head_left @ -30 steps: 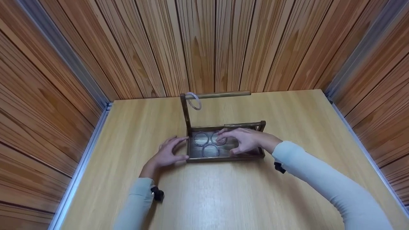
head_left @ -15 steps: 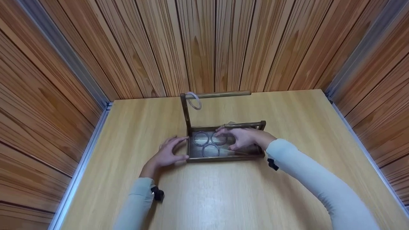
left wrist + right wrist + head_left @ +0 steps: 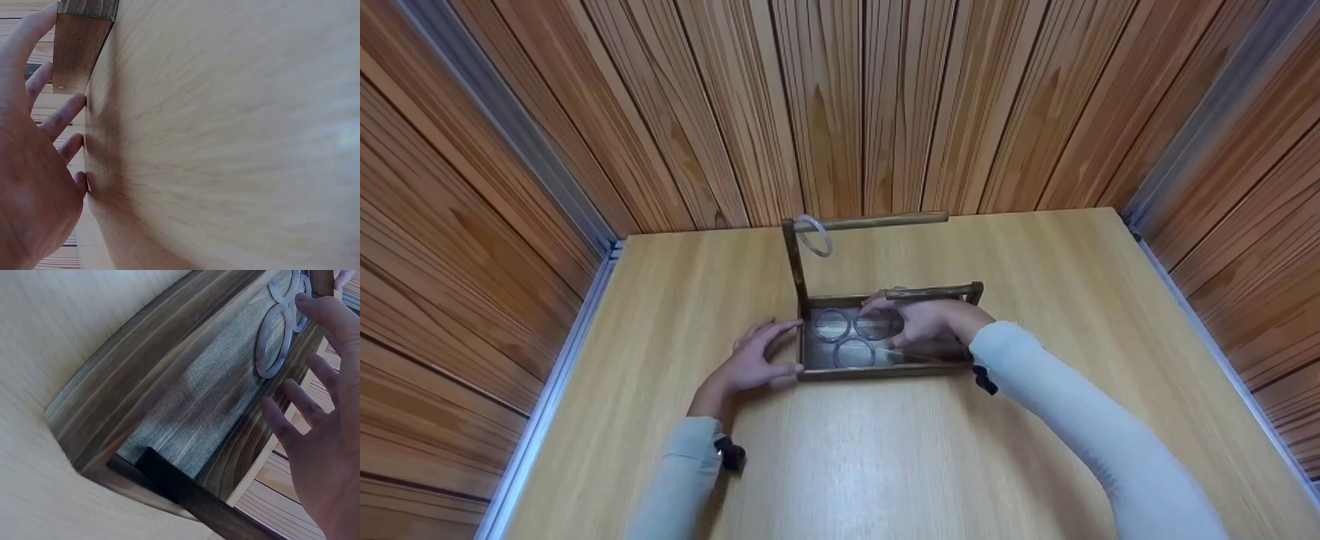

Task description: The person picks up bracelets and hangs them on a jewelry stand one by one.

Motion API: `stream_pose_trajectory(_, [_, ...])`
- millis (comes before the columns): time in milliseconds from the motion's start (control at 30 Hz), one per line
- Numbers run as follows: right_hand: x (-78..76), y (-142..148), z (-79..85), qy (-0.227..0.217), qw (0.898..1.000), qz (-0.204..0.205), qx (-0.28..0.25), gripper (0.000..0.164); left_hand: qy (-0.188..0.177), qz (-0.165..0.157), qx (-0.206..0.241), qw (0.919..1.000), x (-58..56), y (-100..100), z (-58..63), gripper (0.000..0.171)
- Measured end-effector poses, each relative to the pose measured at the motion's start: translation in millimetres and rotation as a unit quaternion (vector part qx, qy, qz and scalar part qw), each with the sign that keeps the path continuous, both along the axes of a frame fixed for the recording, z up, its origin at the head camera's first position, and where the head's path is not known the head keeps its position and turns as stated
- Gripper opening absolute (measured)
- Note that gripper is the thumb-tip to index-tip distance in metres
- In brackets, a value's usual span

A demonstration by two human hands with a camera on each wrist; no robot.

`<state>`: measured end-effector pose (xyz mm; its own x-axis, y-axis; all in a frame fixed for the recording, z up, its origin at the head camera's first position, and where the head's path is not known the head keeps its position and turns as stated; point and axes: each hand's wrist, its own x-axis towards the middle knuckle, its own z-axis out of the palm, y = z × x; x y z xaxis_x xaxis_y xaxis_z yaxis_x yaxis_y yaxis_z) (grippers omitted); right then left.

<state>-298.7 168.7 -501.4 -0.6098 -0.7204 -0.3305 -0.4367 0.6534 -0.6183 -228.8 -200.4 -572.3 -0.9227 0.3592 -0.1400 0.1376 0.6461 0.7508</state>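
Observation:
A dark wooden tray [image 3: 885,371] stands on the table, with three pale translucent rings lying flat at its left end. My left hand [image 3: 754,360] rests against the tray's left end, thumb at the front corner and a fingertip further back; its fingers are loosely spread. Reaching into the tray, my right hand [image 3: 926,321] passes partly under the lower bar [image 3: 934,292]. In the right wrist view its fingers are spread and hold nothing, with the thumb [image 3: 315,306] overlapping a ring. The nearest ring [image 3: 260,351] lies just beside the fingertips. Another ring [image 3: 829,244] hangs on the upper bar [image 3: 885,222].
A tall post [image 3: 795,262] at the tray's back left carries the upper bar. The lower bar projects leftward from a short post at the right end. Around lies a light wooden table [image 3: 840,457], with plank walls [image 3: 840,112] behind and at both sides.
My right hand has moved slightly left and in beneath the lower bar, deeper over the tray. The left hand and the rings keep their places.

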Motion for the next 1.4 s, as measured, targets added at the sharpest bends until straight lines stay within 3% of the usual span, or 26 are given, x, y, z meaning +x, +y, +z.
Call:
stream_pose_trajectory(600, [-7.5, -12, -4.5, -0.035, 0.997, -0.043, 0.058, 0.074, 0.003, 0.000, -0.004, 1.0000, -1.7, 1, 3.5, 0.086])
stream_pose_trajectory(900, [-5.1, -14, -9.6, -0.016, 0.996, -0.035, 0.079, 0.075, -0.005, 0.003, -0.005, 1.0000, -1.5, 0, 1.8, 0.084])
stream_pose_trajectory(1167, [-1.3, -13, -12.3, 0.011, 0.996, -0.003, 0.088, 0.074, -0.003, 0.005, -0.001, 1.0000, -0.1, 0, -0.4, 0.082])
stream_pose_trajectory(1400, [-1.7, -13, -11.7, 0.030, 0.995, 0.007, 0.099, 0.063, -0.006, 0.002, -0.001, 1.0000, 0.6, -1, 0.7, 0.082])
